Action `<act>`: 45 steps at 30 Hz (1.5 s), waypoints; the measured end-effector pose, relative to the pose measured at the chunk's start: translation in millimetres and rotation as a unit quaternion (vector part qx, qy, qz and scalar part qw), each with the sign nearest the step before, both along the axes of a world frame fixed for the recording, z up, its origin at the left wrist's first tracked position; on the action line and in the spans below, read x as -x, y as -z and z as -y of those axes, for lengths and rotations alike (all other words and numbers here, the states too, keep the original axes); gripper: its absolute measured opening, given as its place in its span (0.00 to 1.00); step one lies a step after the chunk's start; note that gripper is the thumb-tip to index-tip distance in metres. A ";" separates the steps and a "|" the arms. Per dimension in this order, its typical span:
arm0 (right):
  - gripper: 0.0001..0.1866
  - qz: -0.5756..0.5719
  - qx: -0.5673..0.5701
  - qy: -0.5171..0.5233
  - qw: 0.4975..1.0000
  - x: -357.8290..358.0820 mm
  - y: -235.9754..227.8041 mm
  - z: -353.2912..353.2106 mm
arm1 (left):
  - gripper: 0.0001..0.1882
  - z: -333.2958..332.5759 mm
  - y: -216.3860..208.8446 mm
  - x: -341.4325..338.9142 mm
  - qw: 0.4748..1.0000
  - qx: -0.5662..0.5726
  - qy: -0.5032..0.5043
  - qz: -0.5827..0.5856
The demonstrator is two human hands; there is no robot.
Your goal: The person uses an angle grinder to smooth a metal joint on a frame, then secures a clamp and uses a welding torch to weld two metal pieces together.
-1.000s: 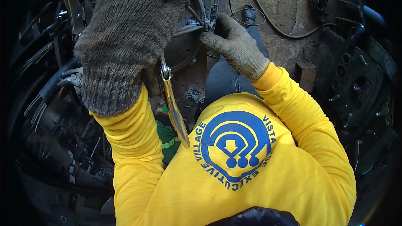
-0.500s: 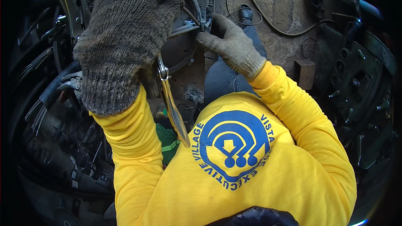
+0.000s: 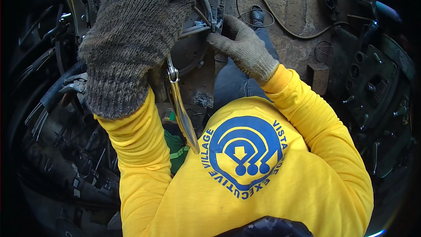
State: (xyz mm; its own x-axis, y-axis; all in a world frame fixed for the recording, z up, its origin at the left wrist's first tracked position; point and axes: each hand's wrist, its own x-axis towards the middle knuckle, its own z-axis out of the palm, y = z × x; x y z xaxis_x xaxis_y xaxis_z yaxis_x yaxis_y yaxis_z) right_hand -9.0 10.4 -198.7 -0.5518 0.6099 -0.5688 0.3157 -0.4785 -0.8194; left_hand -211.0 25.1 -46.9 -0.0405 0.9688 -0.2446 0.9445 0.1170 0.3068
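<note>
My left hand, in a thick dark knitted glove, fills the upper left with its fingers curled over. What it grips is hidden beneath the glove. A thin brownish rod runs from beside its thumb toward the corner of a grey metal frame with curved bars. Below the glove hangs a hinged clamp with a shiny brass-coloured handle; its upper end is covered. My right hand, in a paler knitted glove, pinches the frame's right-hand corner between thumb and fingers. Part of its fingertips is behind the metal.
Locking clamps hang at the far left, near a dark tube and thin rods. A cable curves over the stained floor. Beside my right arm stand a rusty block and dark machinery. Something green lies below the handle.
My left hand has shifted very slightly to the right, and the frame and hanging handle with it. My right hand keeps its pinch on the corner.
</note>
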 end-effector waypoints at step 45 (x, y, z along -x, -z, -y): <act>0.20 -0.162 -0.016 0.014 0.987 -16.3 37.5 7.8 | 0.12 3.8 -7.8 -8.5 0.993 -0.103 0.046 -0.033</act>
